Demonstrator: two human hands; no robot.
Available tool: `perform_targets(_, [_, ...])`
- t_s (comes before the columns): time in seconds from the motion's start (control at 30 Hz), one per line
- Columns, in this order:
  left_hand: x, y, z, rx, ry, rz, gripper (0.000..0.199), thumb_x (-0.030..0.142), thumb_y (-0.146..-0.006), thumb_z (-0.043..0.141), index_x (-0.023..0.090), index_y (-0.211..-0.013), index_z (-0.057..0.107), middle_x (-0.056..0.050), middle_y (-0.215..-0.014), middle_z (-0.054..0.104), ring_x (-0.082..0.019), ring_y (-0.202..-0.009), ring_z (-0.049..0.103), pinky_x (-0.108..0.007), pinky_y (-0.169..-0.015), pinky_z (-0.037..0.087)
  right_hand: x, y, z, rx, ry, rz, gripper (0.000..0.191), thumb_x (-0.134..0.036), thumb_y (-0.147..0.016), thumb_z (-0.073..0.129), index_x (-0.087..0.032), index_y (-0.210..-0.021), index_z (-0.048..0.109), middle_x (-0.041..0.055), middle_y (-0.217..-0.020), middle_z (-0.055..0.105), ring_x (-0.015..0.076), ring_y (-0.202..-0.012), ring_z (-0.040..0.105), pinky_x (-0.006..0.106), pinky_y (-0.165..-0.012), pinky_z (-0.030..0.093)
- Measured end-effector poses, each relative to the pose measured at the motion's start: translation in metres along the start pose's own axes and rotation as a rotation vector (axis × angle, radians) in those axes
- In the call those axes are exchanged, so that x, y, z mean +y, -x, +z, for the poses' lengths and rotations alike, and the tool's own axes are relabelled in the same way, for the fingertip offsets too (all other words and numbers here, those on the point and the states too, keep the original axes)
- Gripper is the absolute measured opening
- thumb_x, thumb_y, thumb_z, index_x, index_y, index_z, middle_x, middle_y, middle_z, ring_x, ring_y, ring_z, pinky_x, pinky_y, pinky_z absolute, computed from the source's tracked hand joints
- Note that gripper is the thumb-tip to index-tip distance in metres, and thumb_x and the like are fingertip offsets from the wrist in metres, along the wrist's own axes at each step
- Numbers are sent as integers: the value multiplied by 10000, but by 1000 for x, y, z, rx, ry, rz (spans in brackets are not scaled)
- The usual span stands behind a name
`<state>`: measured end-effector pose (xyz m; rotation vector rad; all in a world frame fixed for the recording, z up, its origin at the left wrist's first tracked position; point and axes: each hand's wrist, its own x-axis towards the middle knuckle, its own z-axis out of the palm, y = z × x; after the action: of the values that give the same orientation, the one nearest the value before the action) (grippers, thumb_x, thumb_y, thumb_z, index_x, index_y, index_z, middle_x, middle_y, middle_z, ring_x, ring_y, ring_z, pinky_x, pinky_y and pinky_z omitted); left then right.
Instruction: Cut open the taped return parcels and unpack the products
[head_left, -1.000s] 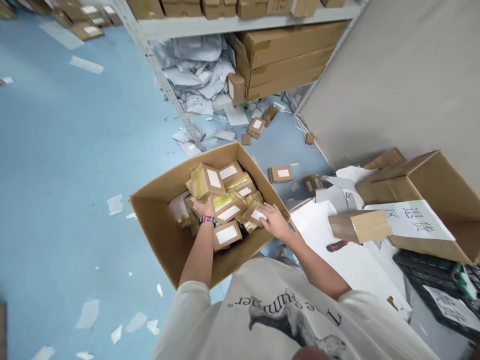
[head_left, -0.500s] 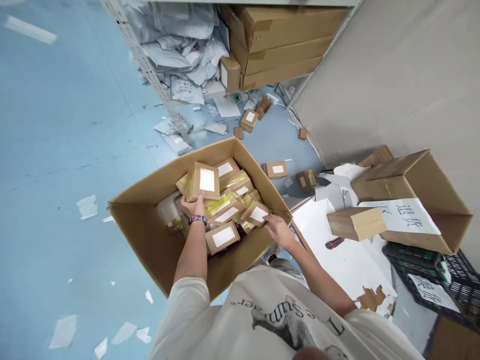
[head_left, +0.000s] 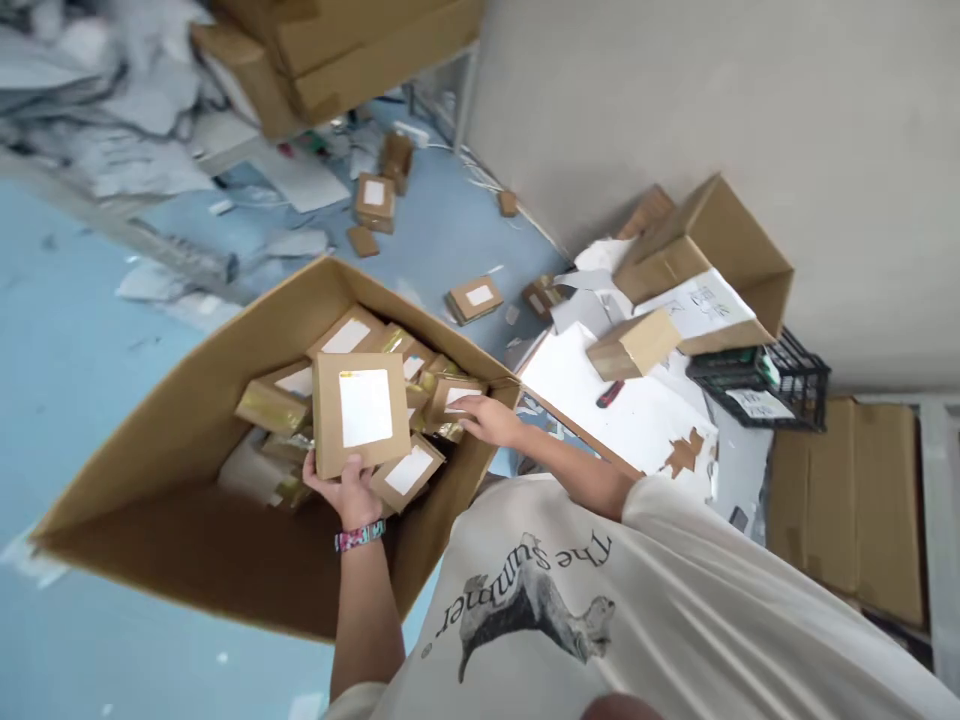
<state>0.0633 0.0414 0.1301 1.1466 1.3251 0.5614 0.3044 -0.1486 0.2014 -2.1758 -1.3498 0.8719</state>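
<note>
Over the carton [head_left: 187, 540], the left hand [head_left: 349, 490] is gripping a labelled box [head_left: 361, 415]. Inside the carton, the right hand [head_left: 490, 420] is touching another box [head_left: 452, 396], its grip indeterminate.

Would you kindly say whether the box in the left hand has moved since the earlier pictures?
Yes; the box in the left hand has risen toward the camera, away from the far corner of the large carton.

The head camera looks forward and steeply down from close above a T-shirt [head_left: 547, 610], bottom, and cardboard carton [head_left: 187, 420], left.
</note>
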Motion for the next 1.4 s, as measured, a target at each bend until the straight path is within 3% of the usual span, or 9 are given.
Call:
perform_targets(0.2, [69, 33, 105, -326, -67, 314, 1015, 374, -856, 816, 378, -1717, 280, -144, -1678, 541, -347, -1526, 620, -570, -1255, 566, 42, 40, -75, 245, 36, 74, 469, -167, -1105, 587, -212, -1555, 712, 115, -1482, 771, 265, -1378, 707, 458, -1254, 539])
perform_targets(0.43, [122, 89, 300, -652, 21, 471, 1075, 344, -749, 940, 233, -1670, 397, -194, -1686, 519, -355, -1504, 614, -483, -1284, 521, 166, 165, -178, 587, 377, 561, 691, -238, -1059, 689, -202, -1734, 547, 187, -1858, 403, 495, -1751, 208, 811, -1367, 201])
perform_targets(0.53, [121, 120, 396, -717, 20, 542, 1083, 329, -734, 975, 230, -1663, 428, -201, -1699, 500, -366, -1512, 598, -485, -1277, 515, 220, 210, -188, 562, 371, 723, 832, -237, -1011, 739, -219, -1793, 454, 186, -1900, 317, 543, -1751, 167, 854, -1323, 238])
perform_targets(0.63, [102, 140, 470, -675, -110, 664, 1078, 298, -692, 1017, 213, -1636, 504, -200, -1660, 524, -402, -1585, 511, -539, -1366, 403, 253, 235, -177, 523, 313, 642, 853, -243, -1018, 715, -245, -1815, 413, 145, -1909, 315, 481, -1764, 188, 744, -1347, 331])
perform_targets(0.8, [51, 143, 520, -836, -350, 632, 1017, 98, -617, 982, 206, -1569, 641, -211, -1689, 477, -448, -1635, 467, -588, -1404, 353, 275, 241, -155, 564, 255, 455, 808, -368, -1079, 658, -256, -1830, 383, 112, -1910, 319, 428, -1797, 102, 682, -1391, 309])
perform_targets(0.93, [32, 151, 519, -993, -366, 623, 902, -21, -657, 859, 168, -1522, 689, -237, -1771, 451, -442, -1679, 449, -614, -1417, 325, 291, 255, -158, 510, 326, 493, 754, -423, -1124, 540, -177, -1821, 388, 161, -1921, 262, 449, -1793, 19, 724, -1391, 257])
perform_targets(1.07, [36, 150, 470, -969, -290, 727, 836, -14, -745, 759, 164, -1557, 671, -195, -1711, 585, -366, -1665, 503, -586, -1431, 317, 307, 268, -165, 532, 435, 552, 805, -477, -1114, 490, -194, -1850, 331, 185, -1920, 250, 495, -1776, 54, 800, -1325, 296])
perform_targets(1.23, [33, 117, 327, -657, -217, 641, 883, -8, -830, 673, 238, -1675, 599, -144, -1668, 637, -376, -1608, 563, -626, -1413, 377, 297, 261, -165, 593, 484, 657, 862, -496, -1077, 466, -245, -1875, 257, 210, -1891, 309, 541, -1743, 187, 940, -1234, 246])
perform_targets(1.4, [2, 42, 178, -233, -339, 415, 720, 115, -936, 668, 175, -1652, 613, -178, -1624, 646, -382, -1599, 533, -599, -1424, 321, 237, 201, -157, 668, 540, 536, 795, -451, -1042, 514, -218, -1798, 437, 245, -1854, 362, 551, -1720, 252, 902, -1259, 234])
